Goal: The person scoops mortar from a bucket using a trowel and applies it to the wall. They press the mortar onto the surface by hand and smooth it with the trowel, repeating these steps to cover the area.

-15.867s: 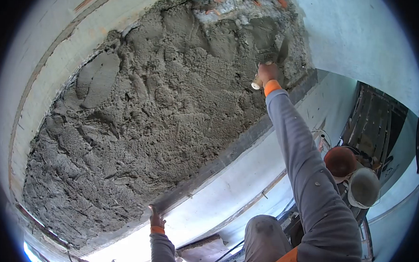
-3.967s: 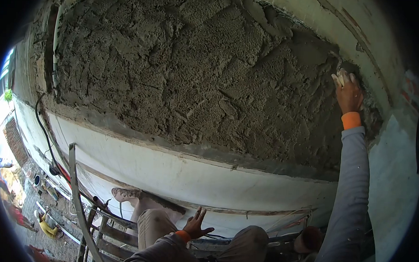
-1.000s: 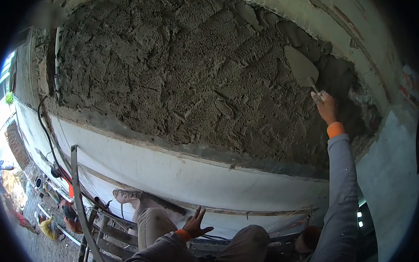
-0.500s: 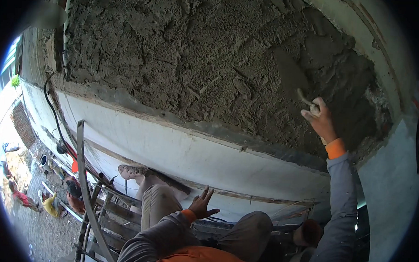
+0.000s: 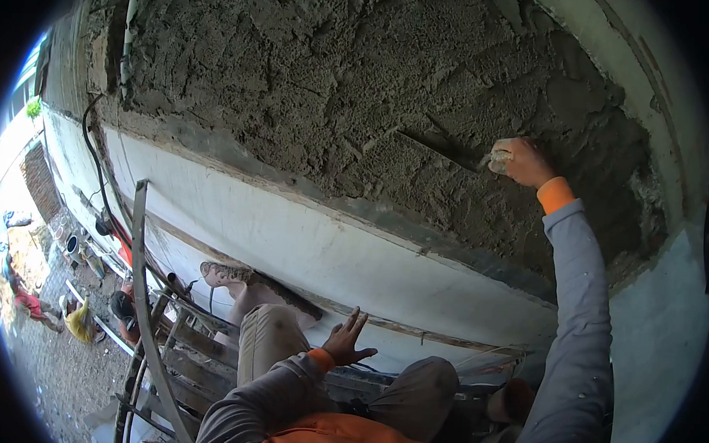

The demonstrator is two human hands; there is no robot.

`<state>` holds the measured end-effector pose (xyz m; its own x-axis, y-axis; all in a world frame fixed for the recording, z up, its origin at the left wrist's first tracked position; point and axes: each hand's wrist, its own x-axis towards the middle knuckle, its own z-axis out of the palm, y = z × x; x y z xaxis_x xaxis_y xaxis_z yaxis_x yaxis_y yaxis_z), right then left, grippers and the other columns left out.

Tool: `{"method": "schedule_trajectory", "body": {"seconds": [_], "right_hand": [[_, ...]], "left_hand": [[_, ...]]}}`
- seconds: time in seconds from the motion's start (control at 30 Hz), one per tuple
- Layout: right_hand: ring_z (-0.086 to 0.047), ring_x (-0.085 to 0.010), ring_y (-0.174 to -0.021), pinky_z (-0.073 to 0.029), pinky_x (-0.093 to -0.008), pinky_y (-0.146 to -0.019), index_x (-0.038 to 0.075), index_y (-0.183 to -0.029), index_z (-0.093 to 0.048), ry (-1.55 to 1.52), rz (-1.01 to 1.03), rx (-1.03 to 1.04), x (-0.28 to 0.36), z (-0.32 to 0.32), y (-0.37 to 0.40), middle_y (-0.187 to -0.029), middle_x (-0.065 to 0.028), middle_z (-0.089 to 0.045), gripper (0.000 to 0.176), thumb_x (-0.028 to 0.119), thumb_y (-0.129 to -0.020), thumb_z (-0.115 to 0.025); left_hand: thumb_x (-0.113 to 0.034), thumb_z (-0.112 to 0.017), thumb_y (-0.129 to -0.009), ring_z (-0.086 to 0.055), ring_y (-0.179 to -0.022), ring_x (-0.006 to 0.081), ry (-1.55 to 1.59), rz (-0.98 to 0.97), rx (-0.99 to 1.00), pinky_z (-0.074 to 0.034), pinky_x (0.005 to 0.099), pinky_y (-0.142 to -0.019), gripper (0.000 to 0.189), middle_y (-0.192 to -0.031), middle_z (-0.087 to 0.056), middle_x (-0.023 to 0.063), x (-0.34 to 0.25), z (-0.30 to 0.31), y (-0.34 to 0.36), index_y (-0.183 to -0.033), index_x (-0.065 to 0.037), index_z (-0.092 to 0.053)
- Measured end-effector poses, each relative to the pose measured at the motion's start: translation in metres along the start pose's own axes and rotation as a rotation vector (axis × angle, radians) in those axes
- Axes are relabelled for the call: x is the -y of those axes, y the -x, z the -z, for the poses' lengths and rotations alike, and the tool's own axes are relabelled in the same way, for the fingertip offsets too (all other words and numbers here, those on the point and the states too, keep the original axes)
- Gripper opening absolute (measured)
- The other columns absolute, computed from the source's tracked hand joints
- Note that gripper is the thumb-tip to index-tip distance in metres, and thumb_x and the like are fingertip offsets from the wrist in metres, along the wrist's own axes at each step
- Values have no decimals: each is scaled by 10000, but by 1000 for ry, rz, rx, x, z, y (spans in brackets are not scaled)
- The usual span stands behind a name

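Note:
My right hand [image 5: 522, 162] is closed around the handle of a trowel. The trowel blade [image 5: 441, 151] shows as a thin dark edge pointing left, close against the rough wet mortar [image 5: 320, 87] on the wall; whether it touches cannot be told. Below, my left hand [image 5: 346, 342] is held out above my lap with its fingers spread, holding nothing. Beyond it a pinkish sheet-like thing [image 5: 246, 292] with mortar on its upper edge rests near my knee.
A white ledge [image 5: 330, 244] runs below the mortar. Wooden scaffold planks [image 5: 202, 345] and a slanting metal bar [image 5: 145, 292] stand at left. A bucket [image 5: 512, 400] sits by my right leg. Far below, several people, one in a yellow top [image 5: 78, 321], are on the ground.
My right hand has moved slightly left and up with the trowel, whose blade has turned from lying flat on the mortar to edge-on. My left hand stays spread, nearly unmoved.

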<state>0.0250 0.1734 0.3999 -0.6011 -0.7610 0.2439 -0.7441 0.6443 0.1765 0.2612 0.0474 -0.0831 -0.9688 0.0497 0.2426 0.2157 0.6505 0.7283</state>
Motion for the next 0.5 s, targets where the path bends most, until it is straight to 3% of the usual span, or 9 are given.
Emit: {"method": "schedule_trajectory", "body": {"seconds": [0.2,0.4,0.47,0.5], "right_hand": [[-510,-179,-620,-428,-335,-600,18,-860,-606,-161,0,-121,-8,40,-12,-691,-105,-573,236,210,-746,-680],[-499,-150,-630,-418,-314,-600,10,-865,-609,-60,-73,-297,-9,91,-13,-698,-61,-561,266,231,-746,-699],[-505,-174,-653,-425,-313,-638,5,-872,-607,-145,-265,-254,-6,105,-10,-751,-78,-588,281,238,-748,-707],[-512,-183,-658,-429,-318,-646,6,-881,-607,-64,-191,-291,-11,111,-8,-768,-84,-595,286,239,-749,-706]], "left_hand": [[-625,-586,-743,-329,-1273,406,7,21,0,-286,528,-1000,977,-1472,-107,234,10,3,1,-1419,-51,-177],[-636,-580,-740,-320,-1281,402,-24,24,12,-291,521,-997,984,-1470,-111,240,13,3,1,-1415,-40,-182],[-637,-580,-739,-320,-1281,403,-23,21,9,-295,519,-993,986,-1468,-112,244,14,4,0,-1413,-35,-185],[-638,-580,-739,-319,-1281,404,-21,19,8,-297,518,-991,986,-1467,-112,246,13,4,0,-1411,-32,-187]]}}
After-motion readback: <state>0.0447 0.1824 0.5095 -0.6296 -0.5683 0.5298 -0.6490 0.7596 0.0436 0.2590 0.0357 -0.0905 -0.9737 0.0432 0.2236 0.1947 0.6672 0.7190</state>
